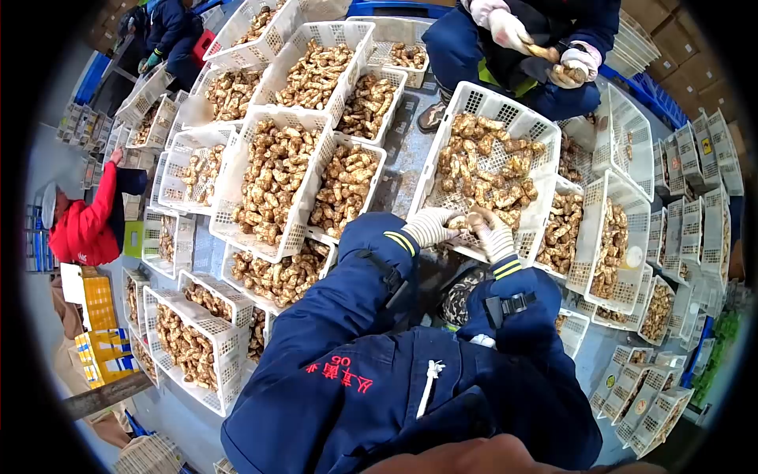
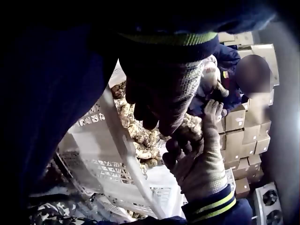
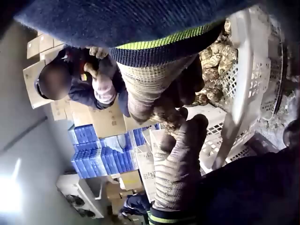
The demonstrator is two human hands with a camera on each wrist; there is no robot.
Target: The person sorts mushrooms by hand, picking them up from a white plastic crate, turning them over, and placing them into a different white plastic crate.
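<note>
Both hands wear striped knit gloves with darker fingers and meet over the near rim of a white mesh crate (image 1: pixel 427 175). The left hand (image 1: pixel 430 227) curls its fingers round one side of a brown, knobbly mushroom (image 3: pixel 167 123); the right hand (image 1: pixel 495 236) pinches the other side. In the left wrist view the mushroom (image 2: pixel 191 127) shows between the left hand (image 2: pixel 164 91) and the right hand (image 2: pixel 205 171), partly covered by fingers. Mushrooms (image 1: pixel 482 170) lie in the crate just beyond the hands.
Crates filled with mushrooms (image 1: pixel 276 178) stand to the left, others (image 1: pixel 610 245) to the right. Across the crate a seated person (image 1: pixel 513 47) holds a mushroom in gloved hands. A person in red (image 1: pixel 91 225) is at the far left. Cardboard boxes (image 2: pixel 241 143) are stacked behind.
</note>
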